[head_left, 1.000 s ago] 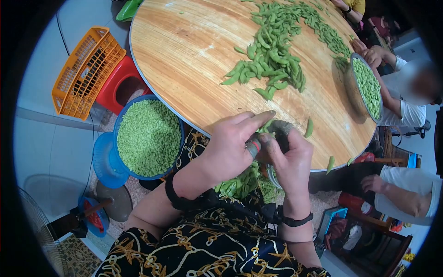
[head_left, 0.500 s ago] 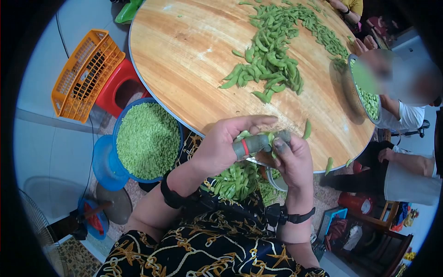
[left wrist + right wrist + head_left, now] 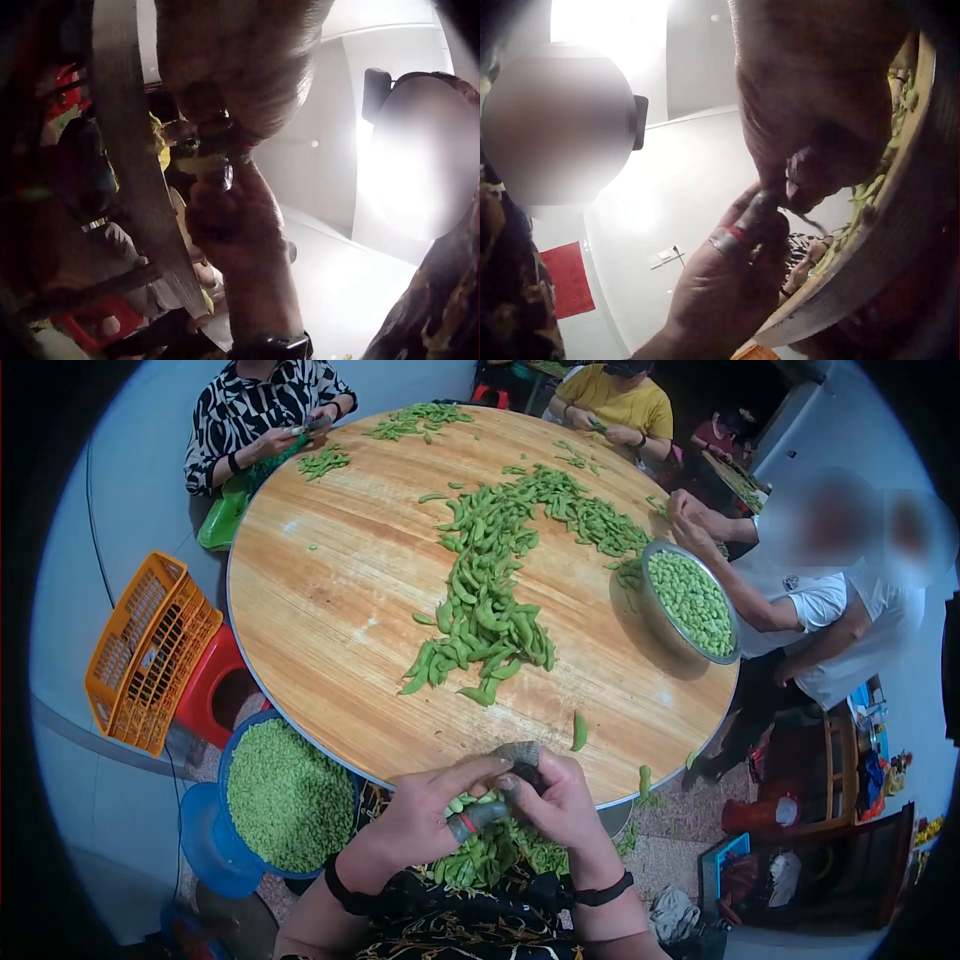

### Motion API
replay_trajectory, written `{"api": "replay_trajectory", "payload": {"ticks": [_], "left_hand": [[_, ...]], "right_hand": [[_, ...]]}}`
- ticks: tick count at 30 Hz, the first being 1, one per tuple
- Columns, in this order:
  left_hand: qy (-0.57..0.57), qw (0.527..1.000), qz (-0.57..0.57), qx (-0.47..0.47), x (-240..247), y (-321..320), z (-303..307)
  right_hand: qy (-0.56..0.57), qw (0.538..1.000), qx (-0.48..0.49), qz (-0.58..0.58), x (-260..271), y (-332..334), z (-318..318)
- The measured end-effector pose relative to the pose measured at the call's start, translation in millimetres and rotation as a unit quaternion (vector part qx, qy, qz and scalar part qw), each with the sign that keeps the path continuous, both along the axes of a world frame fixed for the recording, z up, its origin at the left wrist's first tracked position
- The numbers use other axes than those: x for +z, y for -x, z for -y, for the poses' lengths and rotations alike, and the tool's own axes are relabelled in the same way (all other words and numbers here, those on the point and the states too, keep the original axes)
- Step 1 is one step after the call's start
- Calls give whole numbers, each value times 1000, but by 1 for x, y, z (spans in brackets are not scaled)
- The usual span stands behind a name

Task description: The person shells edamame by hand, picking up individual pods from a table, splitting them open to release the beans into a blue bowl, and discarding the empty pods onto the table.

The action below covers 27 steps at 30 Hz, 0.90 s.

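Note:
Just over the near table edge, my two hands meet. My left hand (image 3: 425, 815) curls round several shelled green beans (image 3: 470, 801); its thumb has a grey wrap with a red band. My right hand (image 3: 555, 795), with grey wrapping on a finger, has its thumb and finger pinched together against the left fingertips. A slim green bean pod (image 3: 199, 163) shows between the hands in the left wrist view, at the right thumb. A pile of pods (image 3: 490, 620) lies on the round wooden table (image 3: 330, 600). More green pieces (image 3: 480, 860) lie below my hands.
A blue tub (image 3: 290, 800) of shelled beans stands left, beside a red stool (image 3: 212, 690) and an orange crate (image 3: 150, 650). A metal bowl (image 3: 690, 605) of beans sits at the table's right. Several people sit or stand around it. Loose pods (image 3: 579, 730) lie near the edge.
The head view has swung up, so the table's far side and more people show and my hands appear lower. My fingers have come closer together over the pod seen between them before.

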State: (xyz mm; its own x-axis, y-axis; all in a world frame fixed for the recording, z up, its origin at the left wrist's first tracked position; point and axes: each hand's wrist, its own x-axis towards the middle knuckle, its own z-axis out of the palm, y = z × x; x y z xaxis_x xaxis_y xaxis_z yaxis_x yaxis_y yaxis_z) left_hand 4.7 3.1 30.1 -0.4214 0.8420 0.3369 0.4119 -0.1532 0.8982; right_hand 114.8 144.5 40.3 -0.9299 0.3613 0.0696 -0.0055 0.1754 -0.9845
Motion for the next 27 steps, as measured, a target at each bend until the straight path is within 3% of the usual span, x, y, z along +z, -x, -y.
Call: {"api": "replay_trajectory", "payload": {"ticks": [2,4,6,8,9,11,12,14,15,17,18,20,22,24,27], "left_hand": [[-7,1000,7,0,-3,-2,0],[23,996,-91,2,-7,0,4],[34,990,-139,12,-8,0,5],[-44,982,-182,11,-20,0,5],[-45,982,-184,11,-23,0,5],[-88,982,-167,16,-24,-1,4],[-89,982,-168,15,-23,-2,2],[-105,990,-76,54,-20,-6,-1],[-104,990,-75,52,-23,-8,-2],[-89,983,138,79,-37,-11,-3],[-83,983,144,82,-40,-10,-4],[-106,976,188,19,-43,-8,-3],[-65,926,371,-9,-35,-10,2],[-67,812,575,-76,-25,-3,3],[-34,811,579,-80,-25,-2,8]], "right_hand": [[23,999,20,12,-1,-2,1],[-5,1000,-14,-28,-2,0,7],[54,998,-17,-34,-6,1,12],[129,991,-39,-2,-11,2,15],[128,991,-39,-5,-10,3,18],[284,957,-56,-16,-8,5,22],[283,957,-56,-18,-7,5,21],[425,905,-32,3,-5,4,19],[426,904,-34,3,-4,5,20],[369,926,-77,-7,-1,10,23],[375,924,-77,0,1,12,22],[248,964,-97,6,2,12,22],[272,954,-123,15,10,14,24],[230,967,-104,-10,4,15,20],[233,968,-90,-18,2,13,20]]}}
